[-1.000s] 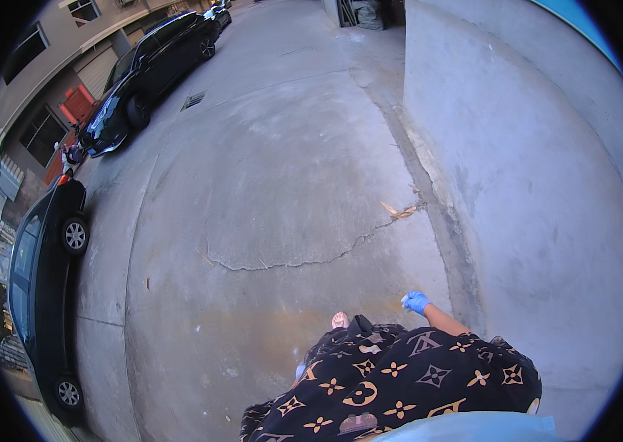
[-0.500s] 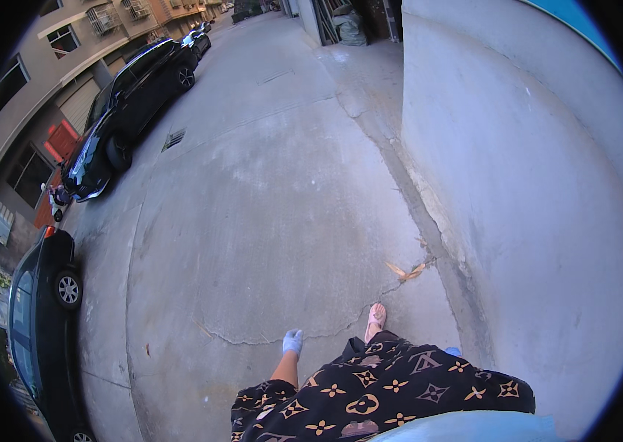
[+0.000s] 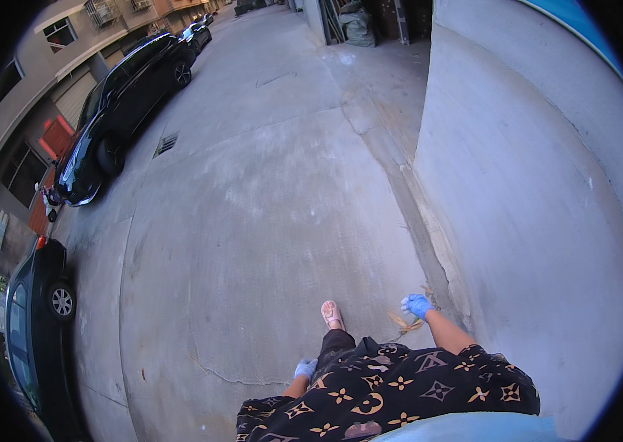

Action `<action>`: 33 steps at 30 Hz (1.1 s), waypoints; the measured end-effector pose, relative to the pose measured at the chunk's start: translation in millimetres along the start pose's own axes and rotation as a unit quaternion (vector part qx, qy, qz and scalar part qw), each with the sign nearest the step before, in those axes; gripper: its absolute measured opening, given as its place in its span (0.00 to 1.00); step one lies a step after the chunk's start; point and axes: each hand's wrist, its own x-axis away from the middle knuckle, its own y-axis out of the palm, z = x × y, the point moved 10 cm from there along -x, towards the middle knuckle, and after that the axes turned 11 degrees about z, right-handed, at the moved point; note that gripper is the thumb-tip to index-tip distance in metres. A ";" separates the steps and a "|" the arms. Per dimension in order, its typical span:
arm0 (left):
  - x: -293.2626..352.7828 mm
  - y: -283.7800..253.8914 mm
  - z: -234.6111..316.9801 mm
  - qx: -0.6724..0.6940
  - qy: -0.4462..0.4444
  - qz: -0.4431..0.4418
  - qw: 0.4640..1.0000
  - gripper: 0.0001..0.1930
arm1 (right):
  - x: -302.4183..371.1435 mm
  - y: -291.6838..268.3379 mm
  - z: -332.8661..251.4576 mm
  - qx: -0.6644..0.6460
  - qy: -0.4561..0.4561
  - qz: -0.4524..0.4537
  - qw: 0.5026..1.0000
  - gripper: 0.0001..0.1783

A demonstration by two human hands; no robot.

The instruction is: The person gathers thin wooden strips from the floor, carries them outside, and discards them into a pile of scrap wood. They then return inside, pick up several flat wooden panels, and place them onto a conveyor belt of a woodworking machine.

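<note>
Operator: How do my hands look?

Observer: Your right hand (image 3: pixel 416 306) is out at the right of your body, in a blue glove (image 3: pixel 423 303) with whitish fingers. Those fingers look bent inward, but they are too small to tell whether they close on anything. Your left hand (image 3: pixel 306 367), in a pale blue glove (image 3: pixel 303 370), hangs low on the other side; I cannot tell if it is wide or narrow, or what it may hold

Operator: What is each one nearest to?

Observer: Your right hand appears just beside some dry tan leaves (image 3: pixel 403 324), which lie on the concrete ground (image 3: pixel 252 206) close to the foot of the pale wall (image 3: pixel 532 184). Your left hand is next to your dark trouser leg (image 3: pixel 335 342), by the edge of your black shirt (image 3: pixel 370 401) with its tan and grey flower pattern

Operator: And around me?

Observer: One foot in a pink sandal (image 3: pixel 331 315) shows ahead of your shirt, between your two hands. A thin crack (image 3: pixel 241 381) runs across the ground at your left. Further off on that side you have a dark car (image 3: pixel 54 346), a black SUV (image 3: pixel 124 99) beyond it, and a drain grate (image 3: pixel 166 144) near the SUV. Up ahead, a bulging sack (image 3: pixel 358 28) sits by an opening past the wall
</note>
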 end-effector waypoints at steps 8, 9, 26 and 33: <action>-188.6 -46.3 146.1 0.069 0.035 -0.010 0.997 0.25 | -98.4 -12.3 -56.9 0.073 0.071 0.084 0.991 0.10; -208.5 -63.6 174.3 0.051 0.043 -0.016 0.998 0.25 | -107.3 -16.8 -61.9 0.034 0.079 0.071 0.994 0.10; -410.3 13.0 603.2 -0.167 0.194 -0.098 0.962 0.22 | -367.2 -114.5 -122.6 0.243 0.079 0.067 0.964 0.11; -453.9 56.4 769.4 -0.143 0.209 -0.129 0.959 0.22 | -482.6 -177.2 -349.9 0.058 0.063 0.148 0.985 0.11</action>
